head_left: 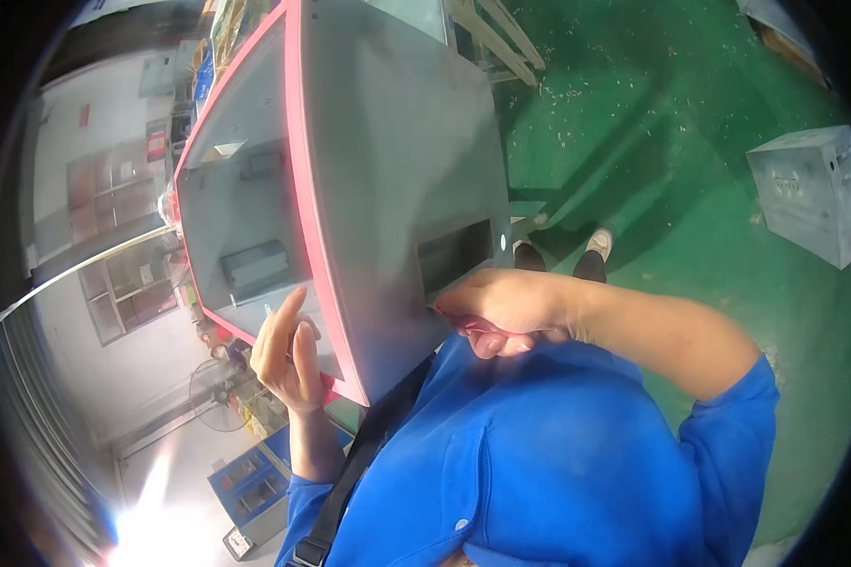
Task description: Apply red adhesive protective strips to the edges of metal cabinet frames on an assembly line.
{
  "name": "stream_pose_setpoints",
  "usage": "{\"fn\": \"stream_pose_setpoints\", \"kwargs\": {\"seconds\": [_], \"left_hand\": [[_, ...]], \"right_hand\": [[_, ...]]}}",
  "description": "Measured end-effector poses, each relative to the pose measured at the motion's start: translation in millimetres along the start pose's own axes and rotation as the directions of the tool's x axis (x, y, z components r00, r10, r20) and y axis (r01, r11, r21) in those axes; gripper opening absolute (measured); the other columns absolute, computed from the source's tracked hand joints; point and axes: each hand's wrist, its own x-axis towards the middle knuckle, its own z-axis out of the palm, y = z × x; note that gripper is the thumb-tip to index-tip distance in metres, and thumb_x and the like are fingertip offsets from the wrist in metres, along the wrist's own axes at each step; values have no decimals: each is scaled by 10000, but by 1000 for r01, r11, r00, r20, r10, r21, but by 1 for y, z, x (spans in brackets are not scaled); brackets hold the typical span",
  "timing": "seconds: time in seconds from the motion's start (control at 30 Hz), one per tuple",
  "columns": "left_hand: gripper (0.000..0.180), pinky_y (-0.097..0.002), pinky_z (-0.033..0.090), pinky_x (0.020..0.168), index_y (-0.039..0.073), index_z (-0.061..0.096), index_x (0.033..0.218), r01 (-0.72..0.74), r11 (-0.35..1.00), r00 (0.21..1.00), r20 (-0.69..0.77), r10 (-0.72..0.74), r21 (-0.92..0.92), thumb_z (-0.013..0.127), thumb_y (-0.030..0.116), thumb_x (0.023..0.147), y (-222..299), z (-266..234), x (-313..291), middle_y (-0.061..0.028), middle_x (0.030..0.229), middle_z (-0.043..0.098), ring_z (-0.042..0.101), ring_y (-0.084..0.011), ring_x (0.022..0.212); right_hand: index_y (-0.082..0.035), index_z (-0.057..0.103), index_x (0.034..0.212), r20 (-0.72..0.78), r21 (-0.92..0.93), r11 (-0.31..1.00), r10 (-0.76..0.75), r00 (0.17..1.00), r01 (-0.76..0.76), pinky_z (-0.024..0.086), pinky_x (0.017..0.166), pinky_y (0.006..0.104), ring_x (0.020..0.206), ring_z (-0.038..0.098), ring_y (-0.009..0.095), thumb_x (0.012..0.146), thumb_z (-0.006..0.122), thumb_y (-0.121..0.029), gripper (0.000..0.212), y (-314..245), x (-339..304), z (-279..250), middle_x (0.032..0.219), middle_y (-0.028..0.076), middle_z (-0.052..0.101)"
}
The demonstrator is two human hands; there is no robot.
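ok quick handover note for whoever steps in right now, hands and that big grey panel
Left hand: fingers half curled, open, resting against the lower pink edge of the grey panel.
Right hand: closed in a grip over the panel's near right side, beside its dark rectangular opening.
Panel: held up tilted in front of the person's blue shirt, above the green floor. A grey box stands on the floor to the right.
Done: panel is lifted and held in both hands.
Left: it has not been set down anywhere yet.
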Motion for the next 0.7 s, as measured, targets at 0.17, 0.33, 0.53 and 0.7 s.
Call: {"fn": "stream_pose_setpoints", "kwargs": {"seconds": [0.17, 0.33, 0.53, 0.7], "left_hand": [[303, -230, 325, 498, -58, 607, 1003, 7, 1000, 1000, 6, -7, 6, 492, 88, 763, 2, -2, 0, -36, 563, 483, 444, -104, 516], [299, -231, 332, 505, -59, 608, 1001, 43, 999, 999, -8, -43, -23, 500, 91, 766, 3, -1, -2, -42, 571, 484, 453, -105, 524], [286, -236, 340, 503, -22, 619, 1008, 44, 998, 999, -17, -45, -51, 500, 95, 776, -1, 0, -4, -43, 571, 481, 457, -107, 524], [280, -235, 352, 507, -27, 617, 1004, 23, 1000, 1000, -15, -23, -9, 488, 113, 799, 3, -1, -2, -46, 575, 493, 465, -111, 521]], "right_hand": [[-77, 426, 660, 23, 55, 998, -29, 999, 28, 208, 292, 213, 332, 280, 60, 884, 394, -262, 293, 8, -1, -1, 511, 28, 398], [-72, 433, 695, -32, -77, 997, -12, 999, 9, 252, 316, 220, 337, 349, 80, 892, 383, -301, 306, -3, -13, 6, 538, 37, 441], [-38, 481, 895, -212, -893, 388, -811, 545, 230, 420, 469, 321, 491, 535, 220, 881, 470, -199, 162, 41, 3, -37, 655, 111, 552], [-82, 508, 889, 130, -991, -136, -933, 335, 6, 421, 530, 353, 630, 533, 262, 806, 563, -157, 125, 47, 14, -39, 730, 75, 520]]}}
